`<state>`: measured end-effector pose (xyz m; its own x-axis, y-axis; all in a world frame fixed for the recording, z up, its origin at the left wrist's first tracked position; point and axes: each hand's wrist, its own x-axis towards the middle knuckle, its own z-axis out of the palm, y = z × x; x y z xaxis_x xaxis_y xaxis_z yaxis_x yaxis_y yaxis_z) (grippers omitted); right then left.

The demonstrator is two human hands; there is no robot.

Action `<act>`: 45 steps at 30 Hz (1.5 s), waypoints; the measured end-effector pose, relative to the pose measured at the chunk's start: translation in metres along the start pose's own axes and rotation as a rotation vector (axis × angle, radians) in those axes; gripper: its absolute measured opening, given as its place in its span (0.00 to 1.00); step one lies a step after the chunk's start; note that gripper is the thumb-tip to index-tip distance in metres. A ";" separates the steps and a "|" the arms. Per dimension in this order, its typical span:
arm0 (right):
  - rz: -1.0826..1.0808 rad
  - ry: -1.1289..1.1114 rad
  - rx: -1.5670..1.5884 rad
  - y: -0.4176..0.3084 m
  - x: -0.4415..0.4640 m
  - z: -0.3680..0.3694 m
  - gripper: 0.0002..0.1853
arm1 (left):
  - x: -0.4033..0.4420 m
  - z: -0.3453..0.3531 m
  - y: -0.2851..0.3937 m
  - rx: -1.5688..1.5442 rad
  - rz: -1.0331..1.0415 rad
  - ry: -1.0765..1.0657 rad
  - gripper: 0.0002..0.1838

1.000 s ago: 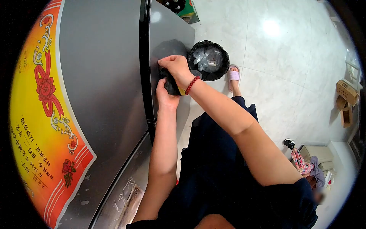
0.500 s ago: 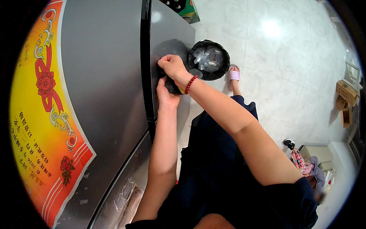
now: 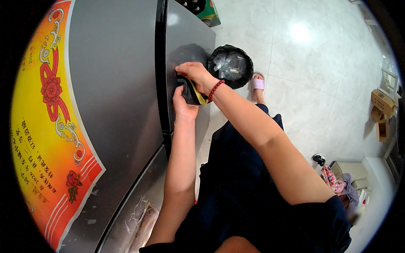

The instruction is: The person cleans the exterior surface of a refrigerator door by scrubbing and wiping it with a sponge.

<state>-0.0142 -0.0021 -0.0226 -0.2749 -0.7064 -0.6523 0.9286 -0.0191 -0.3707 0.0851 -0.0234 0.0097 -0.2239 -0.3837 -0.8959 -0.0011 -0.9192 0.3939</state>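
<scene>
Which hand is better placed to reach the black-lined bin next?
Probably the right hand: it is nearer the bin. The left hand is farther away, seemingly supporting the dark-and-yellow item.

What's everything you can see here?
Cabinet: one, grey, left
Poster: one, red-yellow, on cabinet
Bin: one, black, beyond hands, plastic inside
Box: one, green, top
Cartons: at least two, brown, far right
Seat: one, beige, lower right
Other person: one, patterned trousers, by seat
Floor: pale
Soft-looking item: one, dark and yellow, in hands
Slipper: one, pink, by bin
Bracelet: one, red, right wrist
Left hand, right hand: one each, bare, centre
</scene>
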 end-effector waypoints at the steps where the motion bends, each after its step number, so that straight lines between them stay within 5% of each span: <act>1: -0.007 -0.001 0.008 0.000 0.002 0.000 0.05 | 0.001 -0.002 0.000 -0.006 0.005 -0.008 0.19; 12: -0.008 0.008 0.149 0.015 -0.014 -0.011 0.08 | 0.000 -0.012 -0.007 0.009 -0.030 -0.016 0.22; 15: -0.150 -0.071 -0.144 0.004 -0.028 -0.013 0.11 | -0.006 -0.001 -0.003 -0.019 -0.027 -0.053 0.22; 19: -0.299 -0.228 -0.820 -0.015 -0.057 -0.030 0.28 | -0.009 0.002 -0.001 -0.039 -0.008 -0.083 0.23; 23: -0.362 -0.350 -1.006 -0.027 -0.092 -0.032 0.39 | -0.012 0.002 -0.003 -0.041 0.009 -0.126 0.23; 25: -0.564 -0.334 -1.178 -0.021 -0.094 -0.038 0.43 | 0.001 -0.009 -0.012 -0.066 0.046 -0.148 0.25; 27: -0.503 -0.382 -1.303 -0.036 -0.104 -0.035 0.45 | -0.017 0.010 -0.014 -0.014 0.089 -0.138 0.26; 33: -0.526 -0.416 -1.507 -0.062 -0.141 -0.029 0.40 | -0.001 -0.004 -0.018 -0.021 0.001 -0.384 0.29; 39: -0.524 -0.332 -1.513 -0.084 -0.164 -0.036 0.33 | -0.079 0.061 -0.021 -0.053 -0.050 -0.208 0.29; 45: -0.537 -0.174 -1.437 -0.096 -0.177 -0.047 0.30 | -0.024 0.053 -0.022 -0.123 -0.137 -0.299 0.30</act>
<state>-0.0660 0.1576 0.0973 -0.3608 -0.9123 -0.1939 -0.3097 0.3133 -0.8978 0.0389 0.0108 0.0333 -0.5057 -0.2294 -0.8317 0.0624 -0.9712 0.2300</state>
